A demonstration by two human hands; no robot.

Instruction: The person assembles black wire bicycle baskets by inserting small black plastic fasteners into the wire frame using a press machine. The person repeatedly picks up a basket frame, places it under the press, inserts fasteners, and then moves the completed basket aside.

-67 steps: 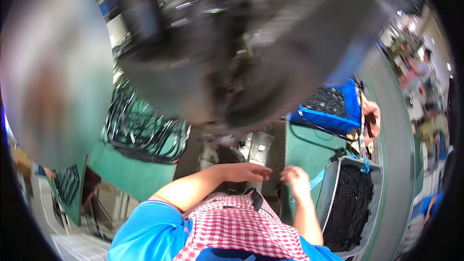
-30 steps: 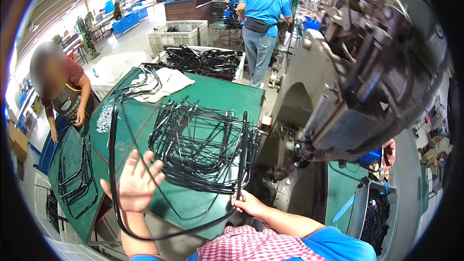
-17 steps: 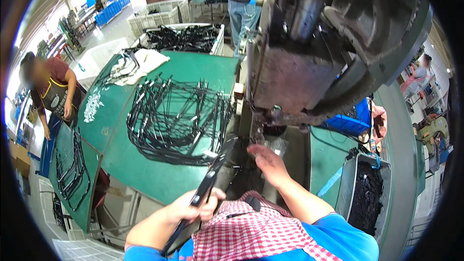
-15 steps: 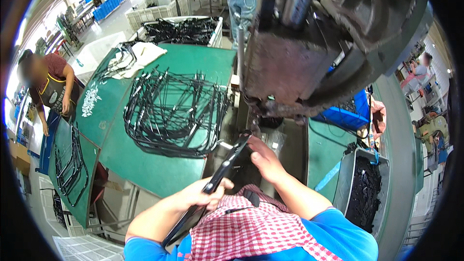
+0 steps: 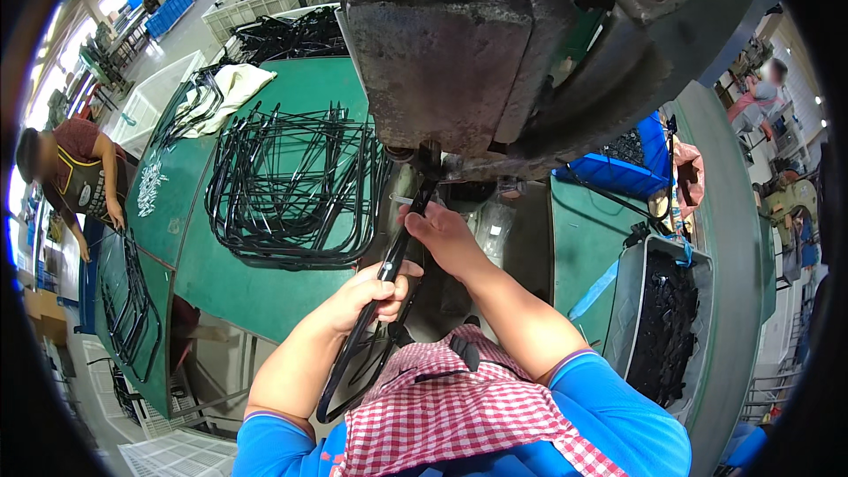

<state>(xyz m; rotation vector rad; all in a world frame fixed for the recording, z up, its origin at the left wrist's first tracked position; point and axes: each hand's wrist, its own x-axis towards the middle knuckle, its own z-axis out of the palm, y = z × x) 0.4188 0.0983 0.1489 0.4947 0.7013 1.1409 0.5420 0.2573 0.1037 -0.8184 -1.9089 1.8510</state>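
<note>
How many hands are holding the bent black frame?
2. The left hand grips the black frame partway down; the right hand holds it higher, close under the grey machine. None seem hidden.

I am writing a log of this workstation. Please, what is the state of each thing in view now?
Bent black metal rod frame: held in both hands, upper end under the press head.
Left hand: closed around the frame.
Right hand: gripping the frame near its top.
Grey press machine: directly above the hands.
Pile of black rod frames: lying on the green table.
Grey bin of black parts: almost full.
</note>
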